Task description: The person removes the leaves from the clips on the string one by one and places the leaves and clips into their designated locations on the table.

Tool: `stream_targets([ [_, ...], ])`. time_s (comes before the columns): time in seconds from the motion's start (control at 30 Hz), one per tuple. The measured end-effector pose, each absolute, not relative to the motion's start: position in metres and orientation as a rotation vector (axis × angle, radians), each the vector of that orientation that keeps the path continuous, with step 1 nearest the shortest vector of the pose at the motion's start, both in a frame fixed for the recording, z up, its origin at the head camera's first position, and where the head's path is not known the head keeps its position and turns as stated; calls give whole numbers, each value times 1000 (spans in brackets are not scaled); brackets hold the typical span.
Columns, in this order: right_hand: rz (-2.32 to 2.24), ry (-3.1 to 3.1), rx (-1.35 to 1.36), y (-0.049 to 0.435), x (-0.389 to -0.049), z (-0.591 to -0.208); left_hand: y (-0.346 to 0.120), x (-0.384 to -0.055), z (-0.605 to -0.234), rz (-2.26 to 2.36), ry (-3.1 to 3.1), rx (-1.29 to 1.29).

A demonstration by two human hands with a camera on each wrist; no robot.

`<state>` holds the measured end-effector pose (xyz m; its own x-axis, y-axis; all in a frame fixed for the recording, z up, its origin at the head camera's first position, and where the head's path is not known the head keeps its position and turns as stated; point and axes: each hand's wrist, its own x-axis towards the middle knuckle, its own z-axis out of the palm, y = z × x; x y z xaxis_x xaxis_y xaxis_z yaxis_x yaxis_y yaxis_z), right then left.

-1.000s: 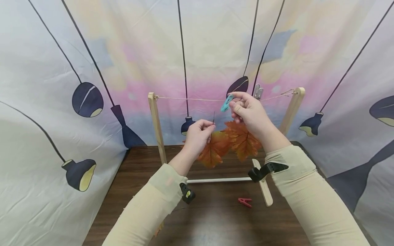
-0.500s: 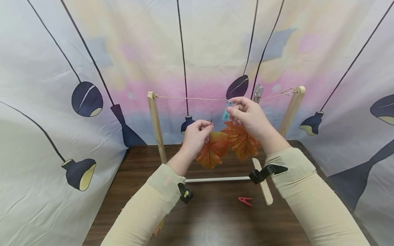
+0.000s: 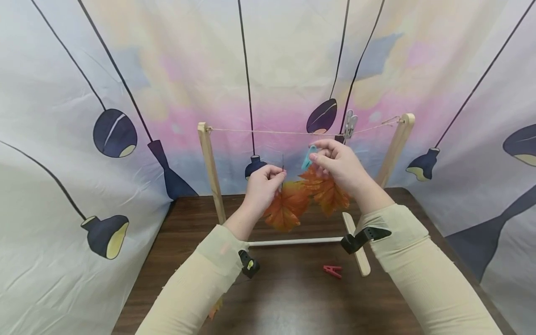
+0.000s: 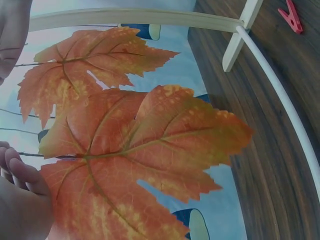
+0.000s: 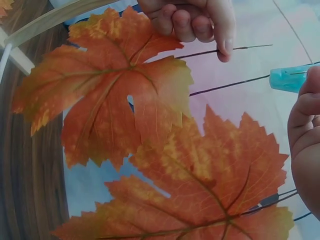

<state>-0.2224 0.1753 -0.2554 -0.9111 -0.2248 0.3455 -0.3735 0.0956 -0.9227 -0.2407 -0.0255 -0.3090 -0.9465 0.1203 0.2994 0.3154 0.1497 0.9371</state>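
My left hand [image 3: 261, 188] pinches the thin dark stem [image 5: 197, 53] of an orange maple leaf [image 3: 285, 210], whose blade hangs below the fingers. To its right, my right hand [image 3: 343, 165] holds a teal clothespin [image 3: 309, 157] between thumb and fingers, a little below the string [image 3: 268, 131]. A second orange maple leaf [image 3: 331, 191] hangs below the right hand and overlaps the first leaf's edge. Above that hand, a grey clothespin [image 3: 350, 124] is clipped on the string. The second leaf's stem is mostly hidden behind the right hand in the head view.
Wooden posts [image 3: 211, 172] carry the string at either end, joined low down by a white rod [image 3: 297, 241]. A red clothespin [image 3: 332, 271] lies on the dark wood table [image 3: 284, 298]. Part of another leaf [image 3: 215, 308] shows beside the left sleeve. A printed cloth backdrop surrounds the table.
My right hand has lowered the teal clothespin from the string's height to below it, changing its tilt. My left hand has drifted slightly left and down with the leaf.
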Motion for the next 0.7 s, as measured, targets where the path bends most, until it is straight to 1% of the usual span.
stream_targets([
  [0.27, 1966, -2230, 602, 178, -223, -264, -30, -239, -314, -1948, -2258, -425],
  [0.5, 1958, -2280, 524, 183, -220, -274, -32, -241, -319, -1946, -2247, -383],
  [0.7, 2028, -2255, 497, 188, -217, -284, -30, -237, -317, -1937, -2247, -412],
])
